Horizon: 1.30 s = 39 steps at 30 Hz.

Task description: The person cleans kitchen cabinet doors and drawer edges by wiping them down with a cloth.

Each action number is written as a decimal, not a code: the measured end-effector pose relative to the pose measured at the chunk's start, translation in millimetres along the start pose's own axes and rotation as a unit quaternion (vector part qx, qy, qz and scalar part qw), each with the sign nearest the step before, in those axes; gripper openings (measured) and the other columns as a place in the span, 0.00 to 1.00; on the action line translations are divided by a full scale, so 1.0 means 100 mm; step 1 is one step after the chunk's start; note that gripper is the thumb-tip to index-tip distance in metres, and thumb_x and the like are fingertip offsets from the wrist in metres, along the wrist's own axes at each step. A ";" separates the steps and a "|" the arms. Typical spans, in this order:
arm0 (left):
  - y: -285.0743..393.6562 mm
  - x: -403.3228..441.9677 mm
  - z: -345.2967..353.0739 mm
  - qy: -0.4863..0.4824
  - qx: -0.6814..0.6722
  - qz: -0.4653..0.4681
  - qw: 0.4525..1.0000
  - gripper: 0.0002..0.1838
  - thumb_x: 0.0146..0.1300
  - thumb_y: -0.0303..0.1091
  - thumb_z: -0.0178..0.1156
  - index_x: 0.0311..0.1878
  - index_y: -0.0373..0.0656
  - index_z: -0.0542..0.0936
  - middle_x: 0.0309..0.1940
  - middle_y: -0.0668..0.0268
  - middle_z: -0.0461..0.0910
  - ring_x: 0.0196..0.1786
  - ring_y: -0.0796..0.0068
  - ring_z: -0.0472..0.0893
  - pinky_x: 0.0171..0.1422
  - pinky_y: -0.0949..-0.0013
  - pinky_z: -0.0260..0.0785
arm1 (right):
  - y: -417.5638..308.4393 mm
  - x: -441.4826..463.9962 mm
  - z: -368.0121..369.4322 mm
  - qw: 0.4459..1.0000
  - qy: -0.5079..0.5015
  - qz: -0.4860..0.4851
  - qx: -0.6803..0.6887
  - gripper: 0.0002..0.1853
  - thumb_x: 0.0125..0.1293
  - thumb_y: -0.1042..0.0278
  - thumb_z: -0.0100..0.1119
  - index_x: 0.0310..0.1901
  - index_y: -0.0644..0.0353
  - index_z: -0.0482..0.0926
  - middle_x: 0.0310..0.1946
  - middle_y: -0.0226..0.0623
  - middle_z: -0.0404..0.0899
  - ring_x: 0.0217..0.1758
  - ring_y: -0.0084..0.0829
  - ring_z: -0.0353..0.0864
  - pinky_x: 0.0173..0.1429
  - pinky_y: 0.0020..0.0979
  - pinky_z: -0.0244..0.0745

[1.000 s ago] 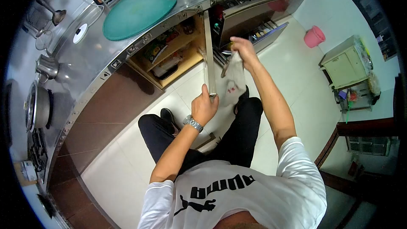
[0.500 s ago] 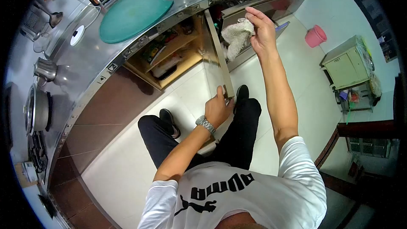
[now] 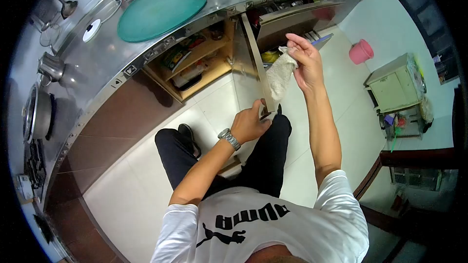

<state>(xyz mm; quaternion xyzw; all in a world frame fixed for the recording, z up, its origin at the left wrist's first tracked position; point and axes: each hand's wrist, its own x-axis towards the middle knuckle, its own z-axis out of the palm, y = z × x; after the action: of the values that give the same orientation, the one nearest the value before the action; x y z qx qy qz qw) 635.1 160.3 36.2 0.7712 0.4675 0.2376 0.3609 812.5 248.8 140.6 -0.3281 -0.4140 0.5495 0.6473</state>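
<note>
My left hand (image 3: 250,122), with a metal watch on its wrist, grips the outer edge of an opened cabinet door (image 3: 253,61). Its fingers curl over the door's edge near the floor tiles. Pinched in my right hand (image 3: 307,63) is a whitish cleaning cloth (image 3: 281,76), which hangs down beside the door's far face. Behind that door, the cabinet (image 3: 207,65) stands open, its wooden shelves holding packets and a dark tray. A pulled-out drawer (image 3: 292,18) is just beyond my right hand.
A green cutting board (image 3: 161,12) lies on the curved steel counter (image 3: 92,63). At the left stand a metal jug (image 3: 51,66) and a lidded pot (image 3: 38,112). To the right are a pink bucket (image 3: 361,52) and a pale green cabinet (image 3: 396,84).
My right hand has come down and slightly outward with the cloth, which now hangs longer, closer to the door's edge. The left hand stays on the door.
</note>
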 end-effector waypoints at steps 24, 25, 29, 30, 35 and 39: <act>0.41 0.43 -0.70 0.017 -0.383 0.092 0.919 0.15 0.64 0.39 0.55 0.42 0.35 0.78 0.32 0.59 0.82 0.32 0.74 0.79 0.39 0.69 0.71 | -0.54 0.07 0.46 0.993 -0.063 -0.095 -0.038 0.16 0.57 0.80 0.59 0.48 0.67 0.75 0.40 0.35 0.77 0.41 0.21 0.76 0.47 0.23 0.72; 0.36 0.45 -0.71 0.017 -0.383 0.092 0.919 0.15 0.64 0.39 0.55 0.42 0.35 0.78 0.32 0.59 0.82 0.32 0.74 0.79 0.39 0.69 0.71 | -0.44 0.13 0.35 0.994 -0.042 -0.079 -0.057 0.16 0.56 0.79 0.59 0.48 0.67 0.75 0.40 0.34 0.78 0.38 0.20 0.76 0.44 0.21 0.73; 0.11 0.60 -0.76 0.069 -0.523 -0.012 0.849 0.13 0.68 0.35 0.51 0.43 0.33 0.77 0.37 0.65 0.81 0.37 0.81 0.77 0.43 0.74 0.69 | -0.04 0.25 -0.12 0.989 -0.003 0.000 -0.145 0.16 0.57 0.78 0.59 0.49 0.64 0.76 0.38 0.31 0.79 0.32 0.16 0.74 0.32 0.17 0.68; 0.07 0.61 -0.77 0.082 -0.512 -0.051 0.853 0.13 0.68 0.35 0.51 0.43 0.32 0.77 0.38 0.64 0.80 0.38 0.80 0.77 0.44 0.75 0.69 | 0.02 0.25 -0.15 0.985 0.002 0.027 -0.173 0.15 0.58 0.77 0.58 0.49 0.63 0.77 0.38 0.30 0.80 0.30 0.14 0.73 0.28 0.16 0.64; -0.02 0.71 -0.79 0.075 -0.485 -0.067 0.869 0.13 0.69 0.34 0.50 0.45 0.32 0.76 0.36 0.65 0.81 0.37 0.80 0.78 0.43 0.75 0.70 | 0.20 0.20 -0.20 0.946 0.001 0.146 -0.288 0.16 0.61 0.63 0.59 0.49 0.60 0.77 0.36 0.27 0.81 0.26 0.12 0.69 0.25 0.16 0.57; -0.06 0.78 -0.79 0.069 -0.508 -0.076 0.855 0.13 0.69 0.35 0.51 0.45 0.33 0.76 0.36 0.66 0.81 0.36 0.81 0.78 0.41 0.76 0.70 | 0.25 0.21 -0.18 0.926 -0.052 0.185 -0.326 0.16 0.60 0.66 0.61 0.48 0.63 0.77 0.35 0.29 0.80 0.34 0.18 0.75 0.36 0.20 0.69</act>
<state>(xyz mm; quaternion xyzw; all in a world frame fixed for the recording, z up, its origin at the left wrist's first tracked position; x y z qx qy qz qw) 611.4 257.7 82.8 0.4244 0.3631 0.4662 0.6861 818.7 274.8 114.9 -0.5629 -0.5354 0.5103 0.3688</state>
